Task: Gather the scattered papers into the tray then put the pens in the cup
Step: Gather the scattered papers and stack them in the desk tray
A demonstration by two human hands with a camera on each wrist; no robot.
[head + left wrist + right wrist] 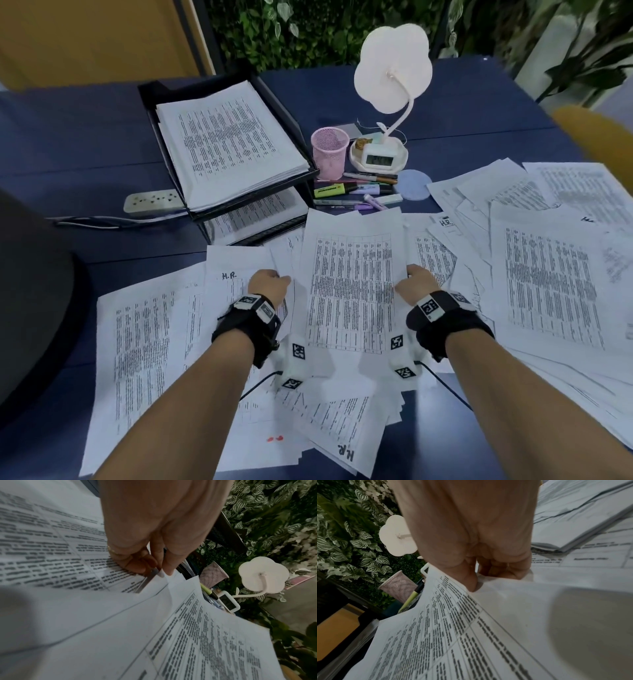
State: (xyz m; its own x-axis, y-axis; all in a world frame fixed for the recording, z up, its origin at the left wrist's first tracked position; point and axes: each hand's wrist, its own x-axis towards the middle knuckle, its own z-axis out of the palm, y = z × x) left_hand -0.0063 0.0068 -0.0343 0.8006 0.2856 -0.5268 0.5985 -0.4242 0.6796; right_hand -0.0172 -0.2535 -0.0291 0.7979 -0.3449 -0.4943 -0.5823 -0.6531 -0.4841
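Both hands hold one printed sheet by its long side edges, in front of the black two-tier tray and nearer the person than it. The left hand has its fingers curled, pinching the sheet's left edge along with the edges of a few pages beneath, the thumb pressed onto the paper. The right hand is curled round the right edge, thumb on top and fingers tucked under. The sheet's long axis runs away from the person, its far short edge pointing toward the pens that lie just right of the tray's lower front corner. Those pens and highlighters lie flat on the blue table, mostly with their long axes running left to right, just in front of the pink mesh cup, which stands upright beside the tray's right wall. The tray's top tier already carries a stack of pages whose long axis follows the tray's length. More scattered papers overlap to the right of the tray and in front of it. A white flower-shaped lamp with a small clock on its base stands just right of the cup, and a power strip lies at the tray's left front corner.
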